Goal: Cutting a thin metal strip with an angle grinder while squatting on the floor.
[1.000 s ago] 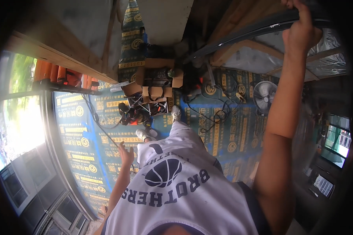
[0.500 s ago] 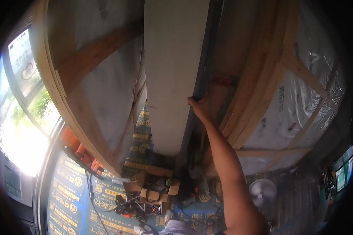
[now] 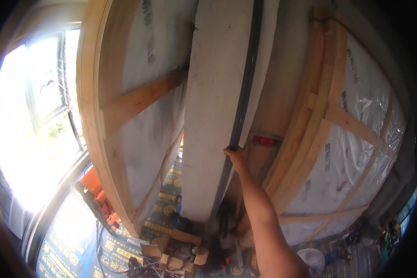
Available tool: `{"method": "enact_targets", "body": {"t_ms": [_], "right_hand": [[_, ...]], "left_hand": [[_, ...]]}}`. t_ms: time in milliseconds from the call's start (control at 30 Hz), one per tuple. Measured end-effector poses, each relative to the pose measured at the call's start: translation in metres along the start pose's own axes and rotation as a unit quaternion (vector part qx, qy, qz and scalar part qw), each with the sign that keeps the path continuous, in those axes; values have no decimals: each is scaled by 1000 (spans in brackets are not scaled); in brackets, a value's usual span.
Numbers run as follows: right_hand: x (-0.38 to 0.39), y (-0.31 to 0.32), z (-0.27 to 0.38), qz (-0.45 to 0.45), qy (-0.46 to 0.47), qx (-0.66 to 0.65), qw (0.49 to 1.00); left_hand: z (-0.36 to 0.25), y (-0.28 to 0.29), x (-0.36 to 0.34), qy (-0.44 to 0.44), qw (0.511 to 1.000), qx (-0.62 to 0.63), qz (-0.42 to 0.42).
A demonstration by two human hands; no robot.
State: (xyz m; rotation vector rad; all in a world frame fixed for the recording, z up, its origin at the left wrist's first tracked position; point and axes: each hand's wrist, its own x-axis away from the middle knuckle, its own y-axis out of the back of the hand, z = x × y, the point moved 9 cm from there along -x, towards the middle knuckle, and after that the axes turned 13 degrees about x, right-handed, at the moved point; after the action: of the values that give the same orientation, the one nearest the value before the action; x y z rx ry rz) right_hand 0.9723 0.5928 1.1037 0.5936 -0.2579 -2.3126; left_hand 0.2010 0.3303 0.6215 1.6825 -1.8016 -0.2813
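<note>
My right hand [image 3: 236, 156] is closed around a long dark metal strip [image 3: 246, 92], with the thumb on its left side. The strip runs upright along the edge of a tall pale wall column [image 3: 217, 69], from the top of the view down toward the floor. The fingers behind the strip are partly hidden. A pale face of the column also shows to the right of the strip. My left hand is out of sight.
Tall wood-framed, plastic-wrapped panels stand left [image 3: 143, 116] and right [image 3: 329, 162]. An open cardboard box [image 3: 176, 266] and cables lie on the printed floor covering [image 3: 69, 250]. Orange equipment [image 3: 99, 194] stands by the bright window [image 3: 37, 120]; a white fan [image 3: 312, 260] is at lower right.
The view has tilted upward, so the column, panels and floor things sit lower. More of the strip and the column's right face shows. My right hand stays on the strip.
</note>
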Motion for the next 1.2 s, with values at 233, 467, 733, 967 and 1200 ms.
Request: {"method": "enact_targets", "body": {"t_ms": [233, 467, 733, 967, 1200], "right_hand": [[4, 15, 9, -50, 5, 36, 998], [19, 21, 61, -209, 122, 36, 970], [188, 58, -31, -290, 94, 217, 927], [420, -97, -281, 118, -102, 202, 967], [646, -142, -299, 495, -411, 291, 708]], "left_hand": [[-33, 2, -1, 0, 999, 39, 11], [14, 28, 25, 41, 996, 76, -12], [115, 116, 161, 184, 972, -59, -131], [139, 194, 300, 409, 887, -96, -191], [275, 188, 333, 464, 879, -37, -101]]}}
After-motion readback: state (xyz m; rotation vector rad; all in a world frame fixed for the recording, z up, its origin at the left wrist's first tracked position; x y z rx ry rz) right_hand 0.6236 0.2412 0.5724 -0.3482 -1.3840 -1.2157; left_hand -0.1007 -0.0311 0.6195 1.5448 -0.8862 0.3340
